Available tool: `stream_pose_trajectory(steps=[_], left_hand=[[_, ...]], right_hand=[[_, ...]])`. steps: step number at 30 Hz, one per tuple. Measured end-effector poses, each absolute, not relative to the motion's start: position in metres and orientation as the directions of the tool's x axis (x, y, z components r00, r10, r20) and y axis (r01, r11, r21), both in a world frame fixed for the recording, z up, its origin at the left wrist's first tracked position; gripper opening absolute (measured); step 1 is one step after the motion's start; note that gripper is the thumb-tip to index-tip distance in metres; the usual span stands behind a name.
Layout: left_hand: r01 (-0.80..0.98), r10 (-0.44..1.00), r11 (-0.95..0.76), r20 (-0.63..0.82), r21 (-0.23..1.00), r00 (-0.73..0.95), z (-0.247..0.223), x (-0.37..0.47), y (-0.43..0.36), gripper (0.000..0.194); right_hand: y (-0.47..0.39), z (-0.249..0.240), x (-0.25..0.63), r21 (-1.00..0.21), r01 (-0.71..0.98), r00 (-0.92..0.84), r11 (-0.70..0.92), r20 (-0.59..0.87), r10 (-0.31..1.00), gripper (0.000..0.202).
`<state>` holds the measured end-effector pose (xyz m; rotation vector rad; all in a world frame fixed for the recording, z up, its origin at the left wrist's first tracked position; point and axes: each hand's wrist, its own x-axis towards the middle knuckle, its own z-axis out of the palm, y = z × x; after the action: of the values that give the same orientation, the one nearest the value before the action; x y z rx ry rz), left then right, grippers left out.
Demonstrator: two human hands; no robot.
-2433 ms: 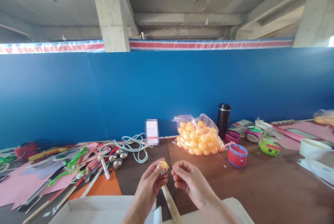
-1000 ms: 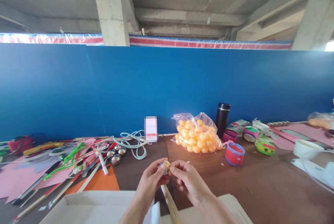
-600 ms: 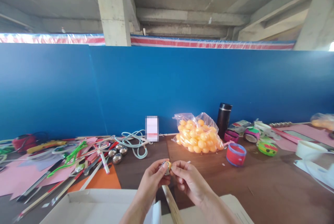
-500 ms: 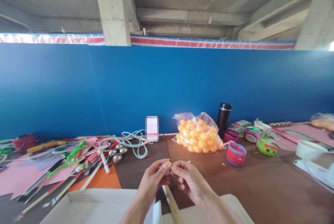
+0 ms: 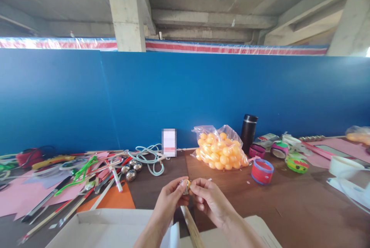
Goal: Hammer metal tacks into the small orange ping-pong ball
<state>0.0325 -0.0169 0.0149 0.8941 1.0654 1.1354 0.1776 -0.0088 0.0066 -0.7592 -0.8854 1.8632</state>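
Near the bottom middle, my left hand [image 5: 170,198] pinches a small shiny silver and yellow object [image 5: 186,186] between thumb and fingers. My right hand [image 5: 208,198] meets it from the right, its thumb and forefinger closed on the yellow side of the same object. Both sets of fingertips nearly touch, and the object is too small and covered to name. Beneath the hands a wooden stick [image 5: 191,227] slants toward the front edge of the view. A white open box [image 5: 112,217] lies at the lower left, partly behind my left forearm.
A clear bag of orange balls [image 5: 221,153] stands beyond my hands, with a black flask [image 5: 249,132] beside it. Right of these is a red and blue ring [image 5: 262,171]. Silver balls [image 5: 131,175], a pale cord [image 5: 156,168] and many sticks and papers lie at left.
Both hands keep nearly the same place and hold on the small object. The whole view has shifted very slightly.
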Motion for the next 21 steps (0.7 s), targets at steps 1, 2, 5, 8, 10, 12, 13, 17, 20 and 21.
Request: stream_pose_trajectory(steps=[1,2,5,8,10,12,13,17,20,21], left_hand=[[-0.254,0.978,0.207,-0.194,0.945,0.077,0.0151,0.0327,-0.0173,0.051],[-0.253,0.978,0.208,-0.195,0.945,0.076,0.0151,0.0327,-0.0176,0.051],[-0.256,0.976,0.215,-0.2,0.942,0.083,0.0141,0.0323,-0.0175,0.052],[-0.262,0.973,0.227,-0.209,0.938,0.096,0.0139,0.0318,-0.0168,0.052],[-0.262,0.973,0.229,-0.209,0.938,0.102,0.0148,0.0318,-0.0167,0.052],[-0.261,0.973,0.227,-0.208,0.938,0.099,0.0162,0.0323,-0.0171,0.052],[-0.261,0.974,0.226,-0.208,0.938,0.094,0.0169,0.0326,-0.0175,0.052],[-0.265,0.973,0.23,-0.215,0.936,0.084,0.0182,0.0334,-0.0189,0.052],[-0.27,0.972,0.232,-0.21,0.935,0.106,0.0179,0.0326,-0.0191,0.051],[-0.271,0.971,0.233,-0.209,0.934,0.113,0.0176,0.0321,-0.019,0.051]], right_hand=[[-0.009,0.0069,0.1775,-0.821,-0.467,-0.396,-0.327,-0.137,0.908,0.028],[-0.0091,0.0072,0.1774,-0.821,-0.469,-0.395,-0.326,-0.135,0.909,0.028],[-0.0091,0.008,0.177,-0.816,-0.475,-0.4,-0.33,-0.134,0.907,0.028],[-0.009,0.0083,0.1768,-0.811,-0.485,-0.399,-0.329,-0.129,0.908,0.027],[-0.009,0.0081,0.1769,-0.808,-0.491,-0.399,-0.326,-0.124,0.908,0.025],[-0.0089,0.0078,0.177,-0.805,-0.495,-0.403,-0.327,-0.12,0.907,0.024],[-0.0088,0.0076,0.177,-0.804,-0.497,-0.405,-0.327,-0.118,0.907,0.024],[-0.0081,0.0063,0.177,-0.797,-0.507,-0.41,-0.329,-0.113,0.905,0.024],[-0.0077,0.0048,0.1771,-0.793,-0.512,-0.412,-0.33,-0.111,0.905,0.023],[-0.0077,0.0045,0.1772,-0.792,-0.512,-0.412,-0.332,-0.112,0.904,0.023]])
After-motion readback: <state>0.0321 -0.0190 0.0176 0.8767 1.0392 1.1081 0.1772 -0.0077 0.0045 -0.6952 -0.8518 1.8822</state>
